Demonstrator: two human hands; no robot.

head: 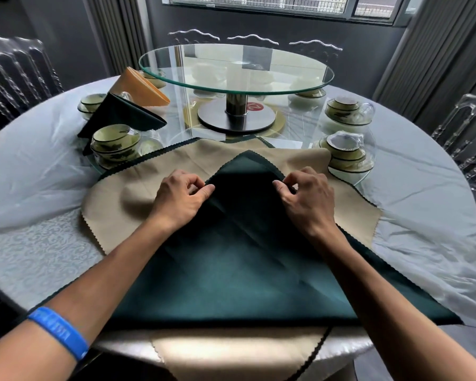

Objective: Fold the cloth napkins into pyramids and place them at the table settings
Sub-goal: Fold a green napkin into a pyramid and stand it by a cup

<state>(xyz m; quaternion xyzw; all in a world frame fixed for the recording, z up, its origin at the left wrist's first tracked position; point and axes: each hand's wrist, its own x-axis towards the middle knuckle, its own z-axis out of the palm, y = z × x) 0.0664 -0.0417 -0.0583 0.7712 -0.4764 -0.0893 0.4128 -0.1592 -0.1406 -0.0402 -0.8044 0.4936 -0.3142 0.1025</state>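
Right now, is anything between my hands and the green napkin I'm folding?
No. The left hand and right hand already pinch the dark green napkin at its slanted edges; nothing lies between them.

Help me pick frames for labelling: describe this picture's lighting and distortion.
Head view: daylight from the window; the glass turntable reflects it; the dark green napkin is shadowed near the hands; wide-angle bending curves the table edge.

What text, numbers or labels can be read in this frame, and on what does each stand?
Red round tag on the turntable base: white characters, possibly a number, too blurred to read for sure.
Blue wristband on the left arm: faint raised lettering, too blurred to read.
Nothing else bears readable text.
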